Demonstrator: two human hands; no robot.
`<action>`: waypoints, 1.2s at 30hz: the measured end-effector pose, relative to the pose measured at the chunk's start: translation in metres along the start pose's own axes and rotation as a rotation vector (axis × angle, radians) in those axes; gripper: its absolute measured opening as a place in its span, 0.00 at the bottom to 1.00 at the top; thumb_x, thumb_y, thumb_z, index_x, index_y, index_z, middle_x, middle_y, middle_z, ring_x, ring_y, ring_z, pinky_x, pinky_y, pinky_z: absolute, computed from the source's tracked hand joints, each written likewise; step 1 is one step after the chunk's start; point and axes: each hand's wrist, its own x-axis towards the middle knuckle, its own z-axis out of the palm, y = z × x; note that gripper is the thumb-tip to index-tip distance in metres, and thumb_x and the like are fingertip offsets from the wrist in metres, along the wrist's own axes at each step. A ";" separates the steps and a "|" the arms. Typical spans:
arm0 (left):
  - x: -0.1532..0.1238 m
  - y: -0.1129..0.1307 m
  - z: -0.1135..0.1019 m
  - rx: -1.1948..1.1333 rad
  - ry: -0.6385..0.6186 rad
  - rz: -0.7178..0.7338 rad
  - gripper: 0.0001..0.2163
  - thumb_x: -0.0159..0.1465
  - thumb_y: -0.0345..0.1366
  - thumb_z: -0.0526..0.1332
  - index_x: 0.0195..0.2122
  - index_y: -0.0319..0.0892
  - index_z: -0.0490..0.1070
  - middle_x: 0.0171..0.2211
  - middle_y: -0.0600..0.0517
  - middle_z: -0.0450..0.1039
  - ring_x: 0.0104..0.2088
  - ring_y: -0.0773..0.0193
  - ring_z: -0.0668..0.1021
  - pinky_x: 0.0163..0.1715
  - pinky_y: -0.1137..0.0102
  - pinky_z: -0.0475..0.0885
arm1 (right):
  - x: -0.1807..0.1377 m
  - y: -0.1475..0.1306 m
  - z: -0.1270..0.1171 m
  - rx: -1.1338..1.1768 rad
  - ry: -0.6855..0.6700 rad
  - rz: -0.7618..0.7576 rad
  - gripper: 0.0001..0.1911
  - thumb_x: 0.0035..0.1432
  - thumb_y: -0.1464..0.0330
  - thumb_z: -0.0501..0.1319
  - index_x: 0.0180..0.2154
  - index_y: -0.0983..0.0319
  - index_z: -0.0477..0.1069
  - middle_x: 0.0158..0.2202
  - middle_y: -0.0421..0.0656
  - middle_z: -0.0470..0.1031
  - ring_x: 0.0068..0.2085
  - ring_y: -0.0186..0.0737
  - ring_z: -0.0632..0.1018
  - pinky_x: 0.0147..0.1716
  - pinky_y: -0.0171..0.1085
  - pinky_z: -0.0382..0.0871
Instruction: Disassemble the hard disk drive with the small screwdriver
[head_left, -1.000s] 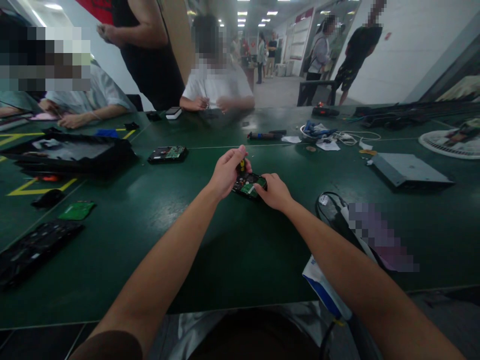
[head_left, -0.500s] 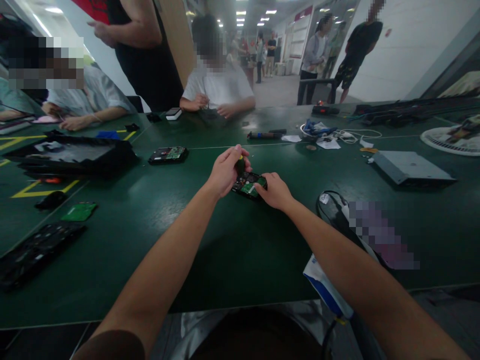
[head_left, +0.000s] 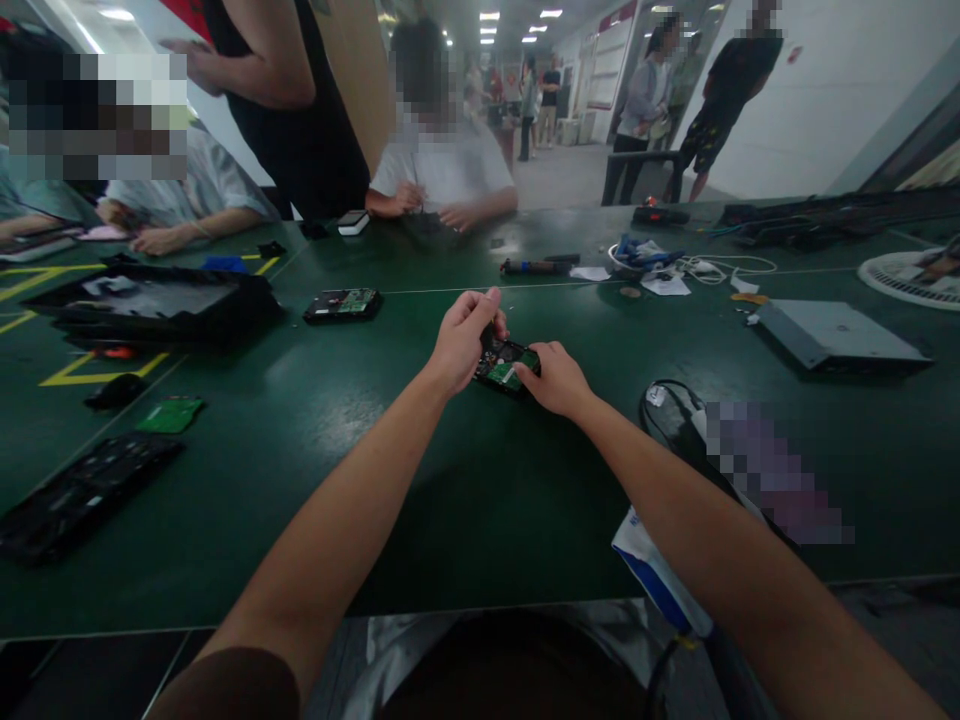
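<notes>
A hard drive (head_left: 510, 374) with a green circuit board facing up lies on the green table in front of me. My right hand (head_left: 559, 378) grips its right end, with the thumb over the board. Above the drive's left end, my left hand (head_left: 466, 340) is closed around the dark handle of a screwdriver (head_left: 488, 336), held upright over the drive. Fingers hide most of the handle, and the tip cannot be made out. A second hard drive (head_left: 343, 305), also board side up, rests farther back to the left.
On the left are a black plastic tray (head_left: 150, 305), a loose green circuit board (head_left: 172, 414) and a long black part (head_left: 90, 490). A grey metal box (head_left: 840, 335) and a cable (head_left: 652, 410) lie on the right. People sit across the table.
The view has shifted slightly, so everything sits a little farther right. My left hand has turned a little around the screwdriver, hiding its yellow marking. My right hand keeps its grip on the drive.
</notes>
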 end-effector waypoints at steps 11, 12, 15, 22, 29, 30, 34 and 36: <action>0.007 0.005 -0.010 -0.008 0.081 -0.025 0.16 0.65 0.50 0.68 0.31 0.45 0.69 0.28 0.55 0.70 0.28 0.68 0.75 0.32 0.71 0.74 | 0.000 -0.001 -0.001 0.005 -0.009 0.018 0.28 0.68 0.52 0.56 0.60 0.63 0.68 0.57 0.55 0.71 0.54 0.53 0.77 0.52 0.47 0.72; 0.007 0.005 -0.009 -0.030 0.073 -0.039 0.16 0.65 0.50 0.67 0.31 0.45 0.69 0.28 0.54 0.70 0.28 0.68 0.75 0.32 0.70 0.74 | 0.000 -0.001 -0.001 0.003 -0.005 0.014 0.28 0.68 0.52 0.56 0.60 0.63 0.68 0.57 0.56 0.71 0.54 0.53 0.77 0.52 0.47 0.72; 0.005 0.005 -0.003 -0.061 0.064 -0.045 0.18 0.67 0.53 0.64 0.31 0.45 0.67 0.27 0.55 0.68 0.27 0.68 0.74 0.32 0.70 0.74 | 0.000 0.000 0.000 -0.003 -0.004 0.004 0.29 0.68 0.52 0.56 0.60 0.64 0.68 0.57 0.56 0.71 0.54 0.53 0.77 0.52 0.47 0.72; 0.004 0.000 0.001 0.005 0.059 0.001 0.19 0.68 0.54 0.63 0.32 0.45 0.65 0.25 0.56 0.68 0.26 0.69 0.73 0.33 0.70 0.72 | 0.000 -0.001 0.000 -0.006 0.006 -0.007 0.27 0.67 0.53 0.57 0.58 0.65 0.69 0.55 0.56 0.72 0.55 0.53 0.76 0.53 0.47 0.71; 0.000 0.000 -0.002 0.136 -0.044 0.040 0.16 0.64 0.48 0.69 0.32 0.42 0.70 0.29 0.53 0.73 0.29 0.69 0.75 0.33 0.72 0.71 | 0.000 -0.001 -0.001 0.006 -0.001 -0.003 0.27 0.68 0.53 0.57 0.58 0.64 0.69 0.55 0.56 0.72 0.55 0.54 0.76 0.53 0.47 0.71; 0.000 0.002 -0.003 0.153 -0.049 0.039 0.16 0.64 0.48 0.70 0.32 0.42 0.70 0.29 0.53 0.73 0.29 0.69 0.76 0.32 0.72 0.71 | 0.001 -0.001 -0.001 0.006 -0.003 -0.004 0.27 0.68 0.53 0.57 0.59 0.64 0.69 0.55 0.56 0.72 0.55 0.53 0.76 0.53 0.46 0.71; 0.003 0.008 -0.008 0.117 -0.086 -0.004 0.16 0.66 0.51 0.67 0.33 0.42 0.72 0.30 0.52 0.74 0.30 0.67 0.79 0.34 0.70 0.74 | 0.001 0.001 0.001 0.002 -0.002 -0.004 0.27 0.68 0.53 0.57 0.60 0.64 0.68 0.55 0.55 0.72 0.55 0.52 0.76 0.54 0.46 0.70; 0.005 0.009 -0.009 0.080 -0.069 -0.024 0.17 0.68 0.52 0.64 0.33 0.42 0.71 0.29 0.53 0.72 0.29 0.67 0.78 0.33 0.69 0.75 | 0.001 0.001 0.001 0.000 -0.005 0.001 0.28 0.68 0.53 0.57 0.60 0.64 0.68 0.56 0.55 0.72 0.55 0.53 0.76 0.54 0.46 0.71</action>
